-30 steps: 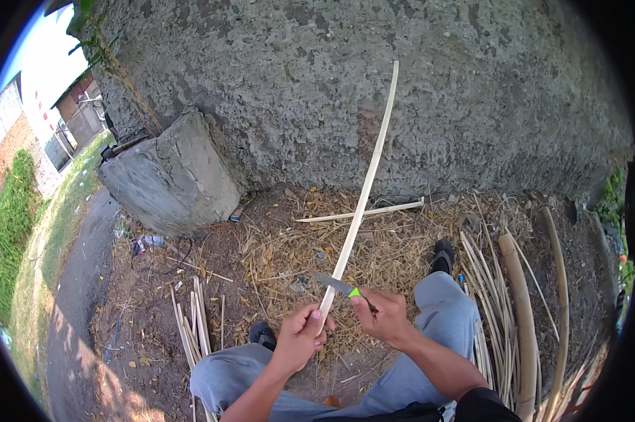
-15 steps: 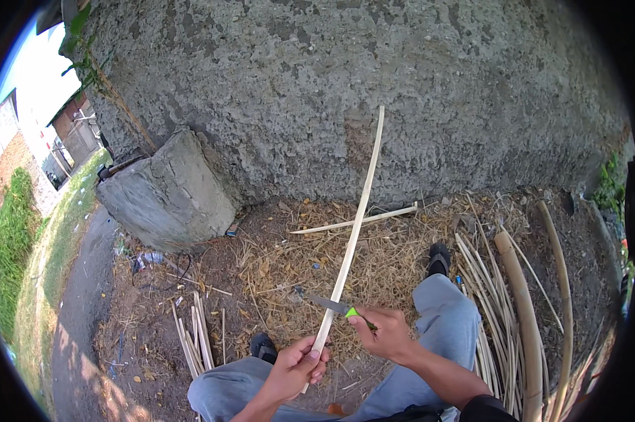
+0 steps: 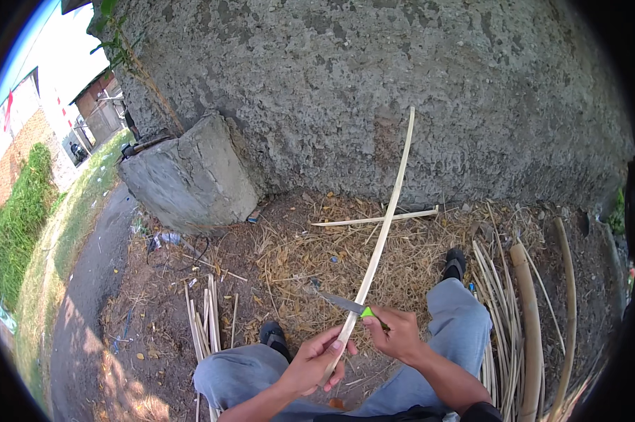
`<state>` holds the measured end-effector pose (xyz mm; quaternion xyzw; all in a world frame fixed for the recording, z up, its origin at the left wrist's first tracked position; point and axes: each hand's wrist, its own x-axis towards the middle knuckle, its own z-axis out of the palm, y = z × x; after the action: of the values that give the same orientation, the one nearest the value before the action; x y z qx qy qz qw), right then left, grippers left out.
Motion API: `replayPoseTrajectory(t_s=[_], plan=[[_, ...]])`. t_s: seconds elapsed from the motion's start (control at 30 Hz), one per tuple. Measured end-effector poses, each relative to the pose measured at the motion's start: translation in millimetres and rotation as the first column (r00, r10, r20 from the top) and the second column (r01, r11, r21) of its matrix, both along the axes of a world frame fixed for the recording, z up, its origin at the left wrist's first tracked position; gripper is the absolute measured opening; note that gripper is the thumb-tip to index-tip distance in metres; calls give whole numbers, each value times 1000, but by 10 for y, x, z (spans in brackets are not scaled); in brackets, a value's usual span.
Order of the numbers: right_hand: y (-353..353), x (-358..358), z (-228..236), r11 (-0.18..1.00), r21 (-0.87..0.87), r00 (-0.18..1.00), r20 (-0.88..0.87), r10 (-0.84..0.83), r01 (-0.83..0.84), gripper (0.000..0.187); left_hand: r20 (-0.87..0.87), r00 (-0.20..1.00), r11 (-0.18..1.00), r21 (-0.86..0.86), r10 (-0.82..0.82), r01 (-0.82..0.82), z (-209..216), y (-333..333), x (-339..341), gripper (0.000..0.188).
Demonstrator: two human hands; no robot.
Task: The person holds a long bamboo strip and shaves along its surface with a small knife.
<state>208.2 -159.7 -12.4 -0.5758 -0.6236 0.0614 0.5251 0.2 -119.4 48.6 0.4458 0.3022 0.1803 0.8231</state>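
Observation:
A long pale bamboo strip (image 3: 389, 218) slants up and away from me, its far end in front of the rough wall. Near its lower end my left hand (image 3: 319, 360) is closed round it. My right hand (image 3: 396, 330) grips a knife (image 3: 343, 302) by its green and black handle. The blade lies across the strip, just above my left hand, and points to the left. Part of the knife handle is hidden by my right fingers.
On the right lie a bundle of split strips (image 3: 497, 302), a thick bamboo pole (image 3: 528, 316) and a thinner pole (image 3: 568, 302). More strips (image 3: 210, 316) are at my left knee. A concrete block (image 3: 198, 179) stands by the wall (image 3: 331, 91); another strip (image 3: 373, 219) lies on the straw.
The view has turned left, so the scene sits further right. Both hands keep their hold; the knife stays across the strip at nearly the same place.

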Motion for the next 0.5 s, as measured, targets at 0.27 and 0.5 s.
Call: replayPoseTrajectory(t_s=[0.27,0.5], plan=[[0,36,-42,1000,5,998,57,-17,16,22,-105,992,995,-62,68,-75,-76,-51,33,35],[12,54,-49,999,21,991,127,-41,38,21,-100,993,999,2,55,-55,-137,-30,-2,34]])
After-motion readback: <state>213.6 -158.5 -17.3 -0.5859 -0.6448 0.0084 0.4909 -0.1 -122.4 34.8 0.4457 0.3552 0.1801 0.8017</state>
